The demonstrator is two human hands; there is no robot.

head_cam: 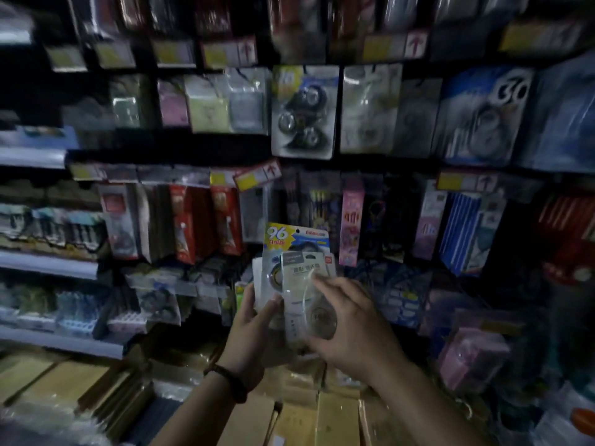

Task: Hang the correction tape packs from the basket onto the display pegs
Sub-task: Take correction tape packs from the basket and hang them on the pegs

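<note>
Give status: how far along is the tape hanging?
Done: unclear; hanging packs fill the wall, none traceable to this job. In hand: left hand holds a stack of correction tape packs, right hand grips the front pack. Left: the whole stack needs hanging.

Rear correction tape pack (299,239) in the held stack is showing a large "96" on its yellow corner. Front correction tape pack (302,268) is bearing grey characters, too blurred to read. Blue hanging pack (483,114), upper right, is displaying a white "30". Price tags (254,178) are showing red up-arrows; print illegible.
</note>
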